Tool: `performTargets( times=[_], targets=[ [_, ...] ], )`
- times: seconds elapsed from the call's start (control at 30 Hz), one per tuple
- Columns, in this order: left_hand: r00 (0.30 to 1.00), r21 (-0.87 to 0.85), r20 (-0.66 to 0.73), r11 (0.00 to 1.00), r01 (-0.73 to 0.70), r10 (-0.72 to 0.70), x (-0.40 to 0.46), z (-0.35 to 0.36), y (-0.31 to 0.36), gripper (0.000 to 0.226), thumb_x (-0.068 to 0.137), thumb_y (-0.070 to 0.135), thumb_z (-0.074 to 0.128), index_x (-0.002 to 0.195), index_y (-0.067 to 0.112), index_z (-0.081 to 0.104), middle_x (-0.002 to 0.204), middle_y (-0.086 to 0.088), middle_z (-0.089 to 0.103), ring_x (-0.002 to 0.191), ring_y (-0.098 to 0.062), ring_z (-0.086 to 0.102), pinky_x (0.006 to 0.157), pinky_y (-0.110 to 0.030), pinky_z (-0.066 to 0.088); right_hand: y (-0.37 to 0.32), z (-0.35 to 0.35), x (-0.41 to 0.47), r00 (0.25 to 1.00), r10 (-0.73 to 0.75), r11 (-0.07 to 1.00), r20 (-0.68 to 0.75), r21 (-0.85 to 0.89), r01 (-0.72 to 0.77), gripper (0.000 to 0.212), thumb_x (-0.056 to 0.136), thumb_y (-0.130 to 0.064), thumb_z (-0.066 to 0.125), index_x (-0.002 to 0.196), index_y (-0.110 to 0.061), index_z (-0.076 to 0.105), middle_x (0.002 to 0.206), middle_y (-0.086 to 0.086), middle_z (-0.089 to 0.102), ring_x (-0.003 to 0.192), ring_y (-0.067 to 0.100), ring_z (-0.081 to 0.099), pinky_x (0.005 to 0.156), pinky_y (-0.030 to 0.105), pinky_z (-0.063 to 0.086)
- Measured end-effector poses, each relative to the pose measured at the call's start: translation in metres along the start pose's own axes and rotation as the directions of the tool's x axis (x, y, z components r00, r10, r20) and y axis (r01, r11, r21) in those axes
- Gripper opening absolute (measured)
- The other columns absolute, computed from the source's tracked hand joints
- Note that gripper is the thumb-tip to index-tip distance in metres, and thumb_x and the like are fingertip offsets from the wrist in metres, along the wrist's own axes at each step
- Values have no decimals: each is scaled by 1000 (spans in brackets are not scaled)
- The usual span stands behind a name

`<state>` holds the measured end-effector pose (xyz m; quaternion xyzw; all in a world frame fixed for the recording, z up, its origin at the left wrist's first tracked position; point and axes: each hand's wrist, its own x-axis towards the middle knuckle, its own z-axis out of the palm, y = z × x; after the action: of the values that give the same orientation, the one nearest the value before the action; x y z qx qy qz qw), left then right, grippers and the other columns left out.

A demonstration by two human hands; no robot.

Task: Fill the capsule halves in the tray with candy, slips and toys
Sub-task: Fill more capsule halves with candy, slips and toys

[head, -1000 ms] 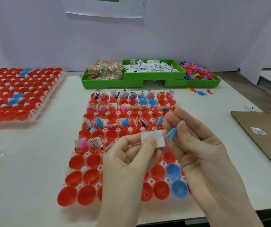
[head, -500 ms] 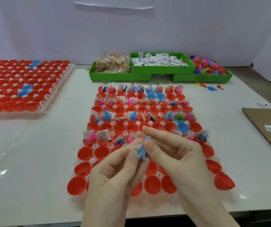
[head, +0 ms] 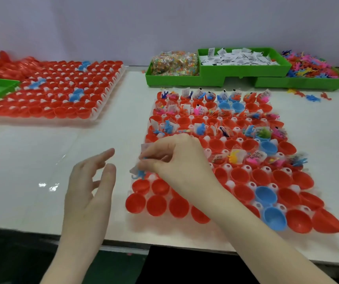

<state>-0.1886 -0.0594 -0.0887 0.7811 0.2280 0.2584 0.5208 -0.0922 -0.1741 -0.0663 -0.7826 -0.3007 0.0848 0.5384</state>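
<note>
Pinching blue toy (head: 139, 174) and slip (head: 145, 147), right hand (head: 176, 160) hovers directly above left-edge capsule half (head: 141, 186); left hand (head: 90, 181) relaxed, empty.

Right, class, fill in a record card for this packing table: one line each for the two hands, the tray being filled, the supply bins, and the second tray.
right hand: pinches a blue toy and a slip at the near tray's left edge
left hand: open, holds nothing, over the table
near tray: far rows filled, front rows of capsule halves bare
green bins: candy, slips, toys, left to right
second tray: far left, red and blue halves
</note>
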Motion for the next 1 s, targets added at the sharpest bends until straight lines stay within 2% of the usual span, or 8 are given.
performTargets(
  times=[0.1, 0.2, 0.27, 0.47, 0.6, 0.77, 0.9, 1.0],
  targets=[
    [994, 135, 65, 988, 81, -90, -2, 0, -17, 22, 89, 31, 51, 110, 35, 56, 113, 12, 52, 96, 10, 47, 72, -13, 37, 1, 10, 2, 992, -54, 985, 113, -157, 71, 6, 75, -13, 73, 80, -11, 75, 76, -2, 71, 69, 8, 64, 72, 28, 54],
    [973, 196, 194, 977, 88, -127, -7, 5, -26, 57, 69, 55, 47, 118, 28, 55, 111, 14, 52, 103, 2, 48, 84, -19, 35, 1, 14, 5, 977, -54, 959, 205, -262, 108, 9, 79, -12, 69, 85, -12, 75, 85, 3, 70, 79, 15, 63, 78, 34, 52],
    [972, 227, 215, 973, 40, -90, -9, 8, -26, 63, 61, 59, 44, 117, 31, 52, 111, 14, 51, 101, 6, 47, 88, -20, 33, 2, 14, 6, 963, -45, 931, 267, -337, 137, 12, 81, -10, 65, 89, -14, 75, 92, 4, 67, 86, 18, 60, 80, 33, 51],
    [982, 162, 179, 986, 36, -66, -11, 8, -29, 49, 61, 55, 52, 107, 39, 53, 105, 17, 54, 98, 4, 52, 74, -13, 39, -3, 11, 10, 886, 17, 869, 464, -445, 217, 20, 87, -10, 58, 101, -12, 72, 94, 6, 66, 85, 15, 56, 79, 28, 46],
    [996, 185, 90, 982, -38, 22, -16, 9, -29, 28, 65, 48, 59, 92, 48, 53, 96, 17, 57, 91, 10, 52, 70, -11, 38, -4, 4, 17, 820, 80, 851, 567, -467, 240, 34, 87, 1, 52, 113, -15, 67, 92, -5, 59, 84, 4, 50, 76, 12, 40],
    [984, 285, 61, 942, -179, 169, -23, 10, -26, 28, 66, 51, 53, 93, 47, 58, 86, 21, 56, 95, 8, 50, 69, -4, 39, -8, 4, 10, 876, -32, 801, 481, -512, 310, 28, 85, -5, 53, 108, -17, 64, 98, 3, 62, 90, 17, 57, 82, 33, 50],
    [967, 382, 42, 890, -249, 253, -24, 14, -27, 28, 77, 49, 66, 97, 30, 70, 84, 18, 56, 76, -9, 54, 66, -13, 36, -7, 7, 0, 873, -193, 665, 448, -595, 452, 19, 86, -14, 52, 102, -16, 61, 84, 1, 53, 77, 11, 32, 72, 22, 23],
    [948, 458, 88, 833, -311, 305, -20, 14, -26, 42, 76, 43, 48, 92, 16, 75, 83, 3, 62, 71, -10, 50, 62, -16, 37, -8, 12, -3, 877, -220, 655, 427, -602, 457, 14, 83, -11, 56, 91, -12, 67, 76, 2, 55, 75, 10, 25, 69, 22, 15]
  ],
)
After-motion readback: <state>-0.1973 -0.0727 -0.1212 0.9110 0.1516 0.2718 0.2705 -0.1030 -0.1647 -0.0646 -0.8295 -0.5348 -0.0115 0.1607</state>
